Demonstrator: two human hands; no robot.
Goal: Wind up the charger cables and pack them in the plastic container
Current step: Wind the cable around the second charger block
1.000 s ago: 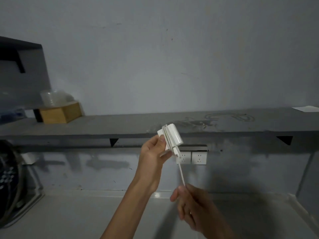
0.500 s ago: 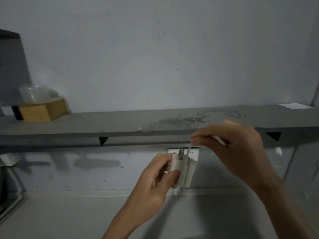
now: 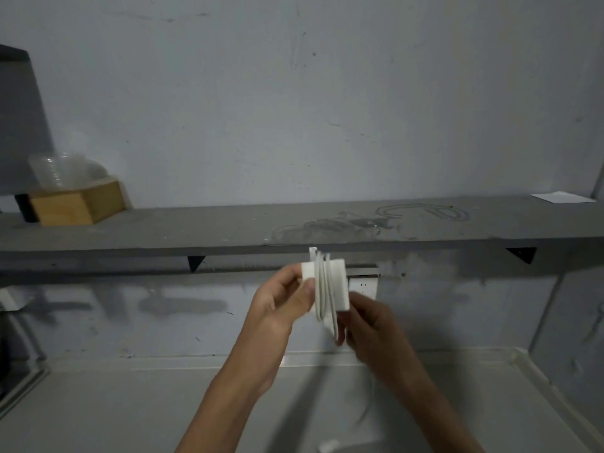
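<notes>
A white square plastic charger block (image 3: 340, 282) is held upright in front of the grey wall shelf (image 3: 196, 230), pinched between the thumb and fingers of the left hand (image 3: 284, 305). A thin white cable (image 3: 323, 295) is wound in several turns round it, and the loose tail is pinched just below by the curled fingers of the right hand (image 3: 369, 325). The stacked clear plastic containers (image 3: 62, 171) are set on a hexagonal wooden box (image 3: 78, 204), well apart at the shelf's left end. If the tail were released untucked, the springy turns could be shed from the smooth block during the reach to the containers
</notes>
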